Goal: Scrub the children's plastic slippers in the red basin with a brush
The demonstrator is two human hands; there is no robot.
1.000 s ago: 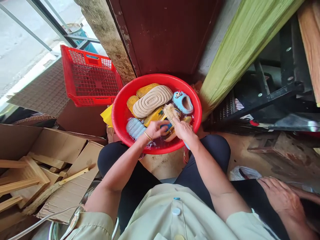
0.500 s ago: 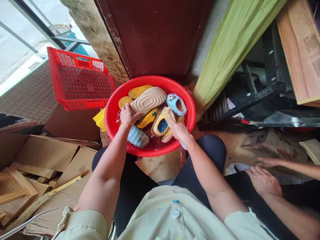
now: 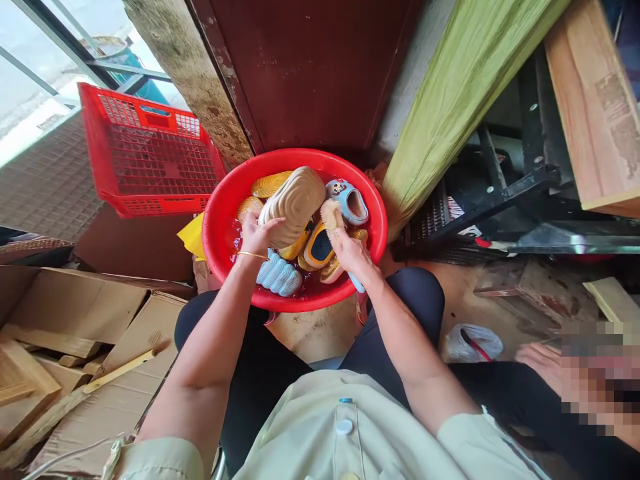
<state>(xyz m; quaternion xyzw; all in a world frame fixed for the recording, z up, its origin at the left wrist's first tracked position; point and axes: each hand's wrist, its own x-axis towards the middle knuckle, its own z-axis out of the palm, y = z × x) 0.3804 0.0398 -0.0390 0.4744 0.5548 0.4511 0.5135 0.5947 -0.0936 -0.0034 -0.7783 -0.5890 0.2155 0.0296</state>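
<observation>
In a red basin point(image 3: 213, 257) of water between my knees lie several slippers. My left hand point(image 3: 254, 239) grips the near end of a beige slipper point(image 3: 297, 200), sole up and tilted, thumb lying across it. My right hand point(image 3: 353, 257) is wrapped round a scrubbing brush point(image 3: 331, 217); its pale bristles show above the fingers and its light blue handle end below the palm. The brush is right of the beige slipper, over a yellow-and-white slipper point(image 3: 319, 248). A light blue slipper point(image 3: 351, 203) sits behind the brush, and another ridged blue one point(image 3: 280, 275) lies near my left wrist.
A red plastic crate point(image 3: 150, 157) stands left of the basin, above cardboard boxes point(image 3: 90, 300) holding wood pieces. A green cloth point(image 3: 450, 100) hangs at right beside a black metal frame point(image 3: 520, 193). Another person's hand point(image 3: 540, 363) and a plastic bag point(image 3: 473, 343) are at lower right.
The beige slipper has been raised and tipped up by my left hand. My right hand with the brush has shifted slightly. The other person's hands have moved right, uncovering the plastic bag.
</observation>
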